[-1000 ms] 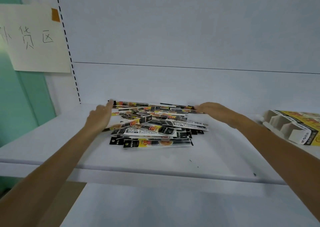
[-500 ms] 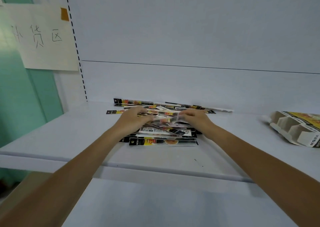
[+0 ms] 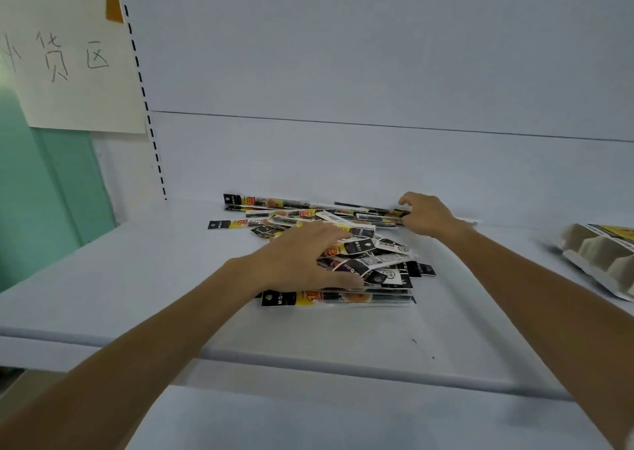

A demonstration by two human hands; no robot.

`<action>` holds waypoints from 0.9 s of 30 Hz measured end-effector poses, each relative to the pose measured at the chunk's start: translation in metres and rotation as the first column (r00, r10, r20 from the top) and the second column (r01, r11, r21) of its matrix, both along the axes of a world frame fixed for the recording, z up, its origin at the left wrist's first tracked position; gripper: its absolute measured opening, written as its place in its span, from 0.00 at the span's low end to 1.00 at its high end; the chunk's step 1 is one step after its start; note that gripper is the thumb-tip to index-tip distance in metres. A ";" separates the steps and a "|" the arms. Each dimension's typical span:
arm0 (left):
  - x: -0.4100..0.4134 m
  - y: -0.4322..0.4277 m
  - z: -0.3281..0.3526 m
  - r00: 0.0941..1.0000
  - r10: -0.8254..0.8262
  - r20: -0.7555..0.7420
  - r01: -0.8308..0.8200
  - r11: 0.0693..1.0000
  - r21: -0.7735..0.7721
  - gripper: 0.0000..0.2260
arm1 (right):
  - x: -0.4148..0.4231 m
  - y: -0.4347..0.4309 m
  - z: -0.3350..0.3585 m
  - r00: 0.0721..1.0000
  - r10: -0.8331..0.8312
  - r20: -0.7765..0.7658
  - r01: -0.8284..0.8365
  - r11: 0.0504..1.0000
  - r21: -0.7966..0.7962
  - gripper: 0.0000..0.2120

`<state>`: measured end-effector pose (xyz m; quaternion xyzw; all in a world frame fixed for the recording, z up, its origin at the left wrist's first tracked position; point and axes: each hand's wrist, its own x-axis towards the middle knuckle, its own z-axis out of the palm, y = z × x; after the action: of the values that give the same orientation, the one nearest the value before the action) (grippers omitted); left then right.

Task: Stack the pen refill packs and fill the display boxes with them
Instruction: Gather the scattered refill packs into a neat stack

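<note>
glossy plastic refill packs [image 3: 329, 261] lie jumbled mid-shelf [image 3: 137, 278]. the left hand [image 3: 302, 261] presses flat and spread on the heap, gripping nothing; the right hand [image 3: 425, 214], loosely curled, touches the far packs' ends. best sweep both inward, squaring edges before lifting toward the display box [image 3: 600, 257].

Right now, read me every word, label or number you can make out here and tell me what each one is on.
"补货区": handwritten on the paper sign taped at upper left; first character cut off.
Logo on the black tabs of the pen refill packs: too blurred.
Red numbers on their yellow bands: too blurred.
Display box print: unreadable.
</note>
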<state>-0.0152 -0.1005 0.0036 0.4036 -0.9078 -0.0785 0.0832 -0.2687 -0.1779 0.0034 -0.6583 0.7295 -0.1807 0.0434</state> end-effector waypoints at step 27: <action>0.096 -0.140 -0.030 0.798 0.522 -0.301 -0.464 0.851 0.246 0.16 | 0.062 -0.042 0.024 0.923 0.385 0.022 -0.385 0.917 0.109 0.30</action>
<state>0.0805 -0.2407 -0.0267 0.6107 -0.7309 -0.1986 0.2312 -0.2066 -0.2197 0.0278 -0.7853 0.5948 -0.1277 0.1149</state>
